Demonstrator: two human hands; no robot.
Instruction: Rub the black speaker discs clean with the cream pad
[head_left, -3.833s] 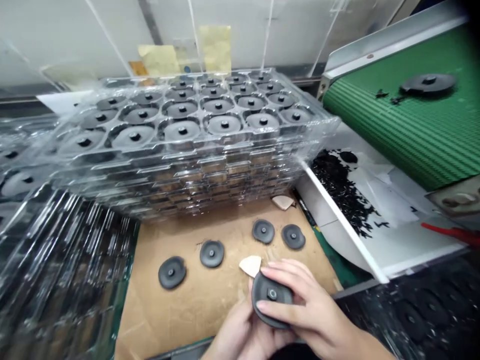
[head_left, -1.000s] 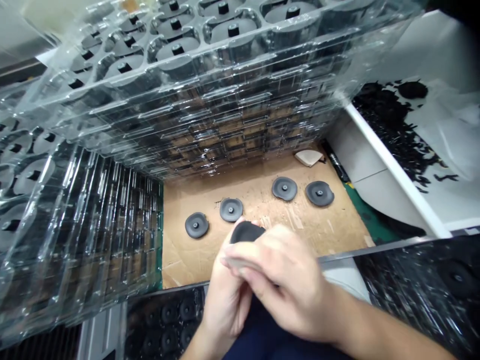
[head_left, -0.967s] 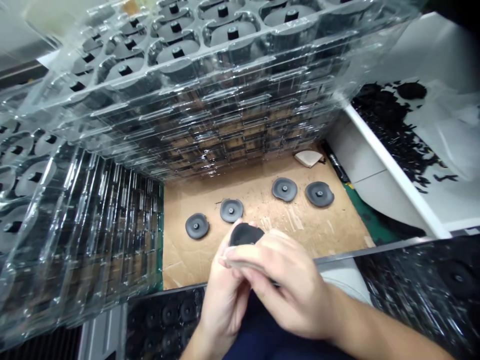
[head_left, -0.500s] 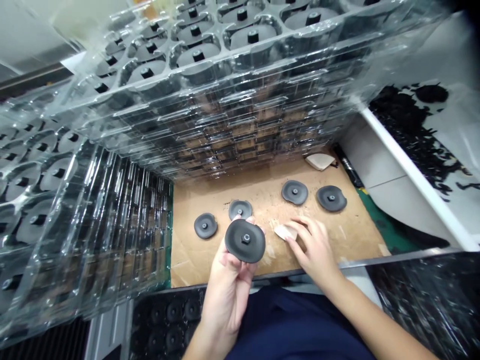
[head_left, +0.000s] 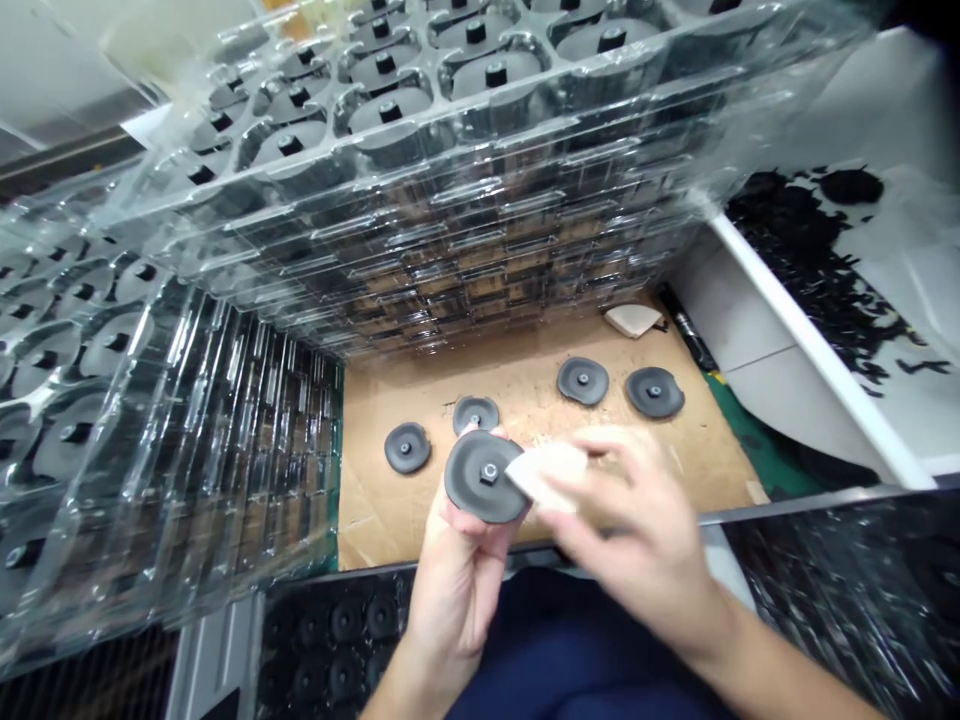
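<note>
My left hand (head_left: 457,580) holds up a round black rubber disc (head_left: 480,478) with a small hub at its centre, fingers closed around its lower edge. My right hand (head_left: 637,540), blurred by motion, pinches a pale wedge-shaped scraper (head_left: 546,468) whose tip touches the disc's right side. On the brown cardboard mat (head_left: 525,400) behind lie several more black discs: two at the left (head_left: 406,447) (head_left: 475,411) and two at the right (head_left: 582,380) (head_left: 655,391).
A tall stack of clear plastic trays (head_left: 450,200) filled with discs stands behind the mat. More clear trays (head_left: 150,450) crowd the left. A second pale scraper (head_left: 632,319) lies at the mat's far right. A white bin (head_left: 825,330) with black trimmings is at the right.
My right hand picked the pale scraper up off the cardboard and brought it to the disc held in my left hand. The left hand stayed almost still.
</note>
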